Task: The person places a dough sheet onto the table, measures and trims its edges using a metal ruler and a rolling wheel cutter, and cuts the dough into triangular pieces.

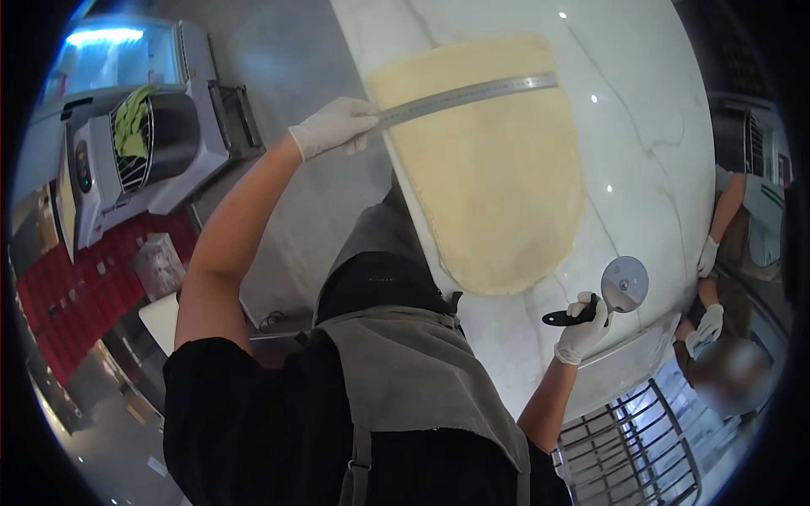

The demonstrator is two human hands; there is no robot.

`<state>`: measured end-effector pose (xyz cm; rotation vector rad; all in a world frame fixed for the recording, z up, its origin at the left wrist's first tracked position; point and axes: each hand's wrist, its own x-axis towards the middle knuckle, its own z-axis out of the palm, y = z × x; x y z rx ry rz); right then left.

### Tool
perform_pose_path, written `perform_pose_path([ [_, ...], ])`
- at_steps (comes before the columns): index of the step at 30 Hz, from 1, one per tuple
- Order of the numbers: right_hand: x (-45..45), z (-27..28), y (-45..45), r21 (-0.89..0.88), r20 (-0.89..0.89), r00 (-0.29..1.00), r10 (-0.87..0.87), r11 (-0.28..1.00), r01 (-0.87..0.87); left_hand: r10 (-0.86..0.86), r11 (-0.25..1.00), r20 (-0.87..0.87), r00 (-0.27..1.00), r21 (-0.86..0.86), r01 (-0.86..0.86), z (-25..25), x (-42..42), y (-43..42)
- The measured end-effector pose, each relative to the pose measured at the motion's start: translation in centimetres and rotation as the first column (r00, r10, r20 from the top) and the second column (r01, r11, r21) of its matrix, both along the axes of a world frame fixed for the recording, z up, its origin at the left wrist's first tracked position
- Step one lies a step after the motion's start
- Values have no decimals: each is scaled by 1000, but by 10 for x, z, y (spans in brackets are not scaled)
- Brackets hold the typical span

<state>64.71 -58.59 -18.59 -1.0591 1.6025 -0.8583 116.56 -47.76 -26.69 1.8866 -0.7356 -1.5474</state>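
Observation:
My left hand (336, 128), in a white glove, grips one end of a long metal ruler (472, 94). The ruler lies across the upper part of a large flat sheet of pale dough (498, 185) with a rounded lower end. In my gloved right hand (582, 331) is the black handle of a pizza cutter (625, 282). Its round metal wheel is over the white marble table (629, 198), to the lower right of the dough and apart from it.
A co-worker (732, 371) with gloved hands is at the table's far right side. Metal racks (629, 447) stand at the lower right. Off to the left is a mixer (139, 156) with a green cloth on its guard.

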Motion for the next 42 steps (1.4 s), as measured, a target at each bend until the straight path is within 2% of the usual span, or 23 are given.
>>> perform_pose_path([
  [3,9,9,0,93,7,1000,-30,995,29,22,999,1,1000,24,-22,2,2,2],
  [6,13,11,-5,91,-10,1000,3,996,-2,44,997,42,998,57,-47,8,0,-1],
  [9,10,7,-11,50,-33,999,36,998,-34,-10,980,118,993,198,-13,14,-3,-9],
  [12,14,8,-18,-26,-65,995,77,997,-78,7,988,120,993,152,-25,8,-3,-6],
  [16,38,21,-23,72,-53,998,17,997,-13,30,993,155,988,110,-48,-1,-3,-3],
  [19,43,14,-24,70,-96,965,244,969,-238,49,994,160,986,85,-63,1,-7,-5],
  [20,53,15,-20,66,-99,965,243,969,-237,63,995,153,986,73,-75,4,-8,-5],
  [22,87,21,-2,80,-70,932,355,934,-349,82,994,143,986,56,-91,6,-8,-5],
  [24,119,27,11,117,10,902,431,896,-429,45,994,151,987,93,-60,5,-5,-5],
  [26,146,27,15,69,4,893,449,891,-448,10,995,149,989,93,-24,3,1,-3],
  [28,152,28,-6,-13,-51,896,441,897,-442,11,999,79,997,32,-13,-11,3,-1],
  [30,154,26,-32,-36,-12,919,395,918,-395,23,998,90,996,60,-28,-5,0,-1],
  [35,140,35,-86,-61,-144,931,334,936,-345,56,995,119,991,75,-65,-3,-8,-1],
  [38,131,28,-112,-61,-205,896,394,909,-413,76,991,109,991,105,-87,0,-11,-3],
  [42,146,16,-147,-44,-233,879,416,898,-437,77,986,198,977,132,-104,9,-17,-8],
])
